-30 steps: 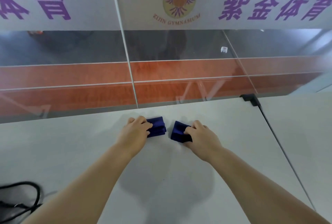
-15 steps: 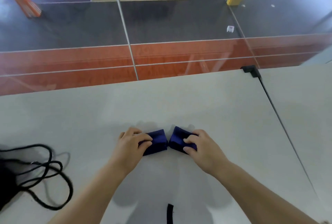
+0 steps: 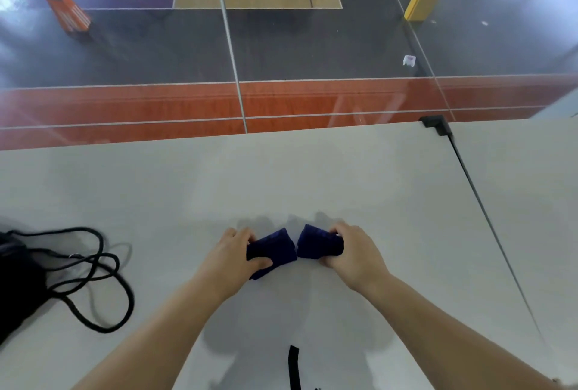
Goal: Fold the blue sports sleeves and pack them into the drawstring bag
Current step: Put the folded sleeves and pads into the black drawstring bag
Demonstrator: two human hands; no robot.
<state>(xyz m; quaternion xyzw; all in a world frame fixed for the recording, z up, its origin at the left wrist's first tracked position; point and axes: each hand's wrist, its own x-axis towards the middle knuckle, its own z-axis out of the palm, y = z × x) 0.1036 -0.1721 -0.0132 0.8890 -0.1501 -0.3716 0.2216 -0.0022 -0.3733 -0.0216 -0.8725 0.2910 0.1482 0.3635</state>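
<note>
2 folded blue sleeves mid-table, inner corners nearly touching: left sleeve (image 3: 271, 250) pinched in left hand (image 3: 233, 260), right sleeve (image 3: 319, 242) gripped in right hand (image 3: 356, 256). Black drawstring bag (image 3: 18, 280) at left table edge, well apart, cords (image 3: 93, 277) looped toward centre. Bare white table (image 3: 312, 177) ahead up to glass wall (image 3: 281, 45). Table seam (image 3: 488, 217) off to right. Black strap (image 3: 294, 366) at near edge.
</note>
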